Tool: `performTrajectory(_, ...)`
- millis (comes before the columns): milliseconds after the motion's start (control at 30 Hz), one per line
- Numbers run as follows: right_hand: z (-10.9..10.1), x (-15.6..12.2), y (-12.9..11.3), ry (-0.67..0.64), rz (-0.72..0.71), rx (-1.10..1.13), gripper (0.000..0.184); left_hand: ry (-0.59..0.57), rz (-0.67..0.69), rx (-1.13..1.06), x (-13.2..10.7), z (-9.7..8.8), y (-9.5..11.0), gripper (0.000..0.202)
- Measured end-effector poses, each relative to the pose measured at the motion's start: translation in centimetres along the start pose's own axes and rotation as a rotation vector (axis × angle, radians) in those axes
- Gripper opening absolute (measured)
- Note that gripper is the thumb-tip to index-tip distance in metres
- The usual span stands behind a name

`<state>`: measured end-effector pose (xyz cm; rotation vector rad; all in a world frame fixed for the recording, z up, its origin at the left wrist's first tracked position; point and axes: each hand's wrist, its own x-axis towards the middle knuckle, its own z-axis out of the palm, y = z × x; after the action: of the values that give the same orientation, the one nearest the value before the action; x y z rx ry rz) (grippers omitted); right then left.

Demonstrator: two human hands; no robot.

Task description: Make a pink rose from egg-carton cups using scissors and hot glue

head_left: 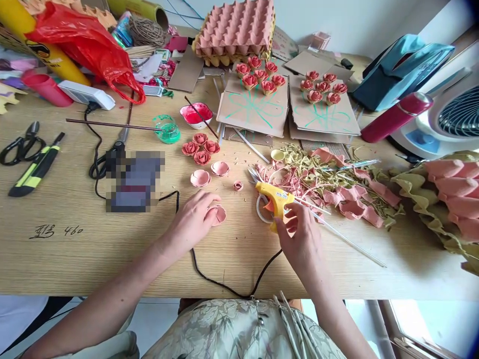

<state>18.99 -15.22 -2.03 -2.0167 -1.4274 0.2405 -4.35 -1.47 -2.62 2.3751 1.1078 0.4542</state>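
Observation:
My left hand (pixel 196 217) is closed on a pink egg-carton petal cup (pixel 220 215) low over the table; its fingertips partly hide the cup. With thumb and curled fingers, my right hand (pixel 301 229) grips the handle of a yellow hot glue gun (pixel 276 195), a clear glue stick (pixel 354 243) lying behind it. Scissors (pixel 253 175) are partly covered by the gun. Ahead of my left hand lie two open petal cups, one (pixel 200 178) left of the other (pixel 220 168), and a small rolled pink bud (pixel 238 185). Several red-painted roses (pixel 200 145) are clustered beyond them.
Carton scraps (pixel 299 172) are heaped on the right beside egg trays (pixel 452 194). Cardboard boards (pixel 254 112) hold finished roses. A bowl of red paint (pixel 195 115) and a green-stained glass (pixel 166 130) stand behind. A black cord (pixel 220 285) loops along the front edge.

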Motion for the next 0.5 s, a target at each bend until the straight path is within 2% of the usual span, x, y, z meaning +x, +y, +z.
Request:
performTrajectory(100, 0.8, 0.1, 0.2, -0.041, 0.059, -0.046, 0.039, 0.048, 0.004, 0.033, 0.2, -0.2, 0.0, 0.02)
performTrajectory(167, 1.4, 0.4, 0.0, -0.053, 0.099, -0.058, 0.038, 0.072, 0.012, 0.074, 0.2, -0.5, 0.1, 0.019)
performTrajectory(267, 1.9, 0.6, -0.2, 0.001, 0.176, -0.026, 0.032, 0.09, 0.021, 0.14, 0.2, -0.9, 0.0, 0.022)
performTrajectory(367, 1.9, 0.5, 0.0, 0.05, 0.246, 0.12, 0.03, 0.1, 0.027, 0.147, 0.1, -1.1, 0.0, 0.021)
performTrajectory(500, 1.3, -0.4, 0.4, 0.065, 0.351, 0.483, 0.035, 0.135, 0.051, 0.123, -0.2, -1.8, 0.1, 0.02)
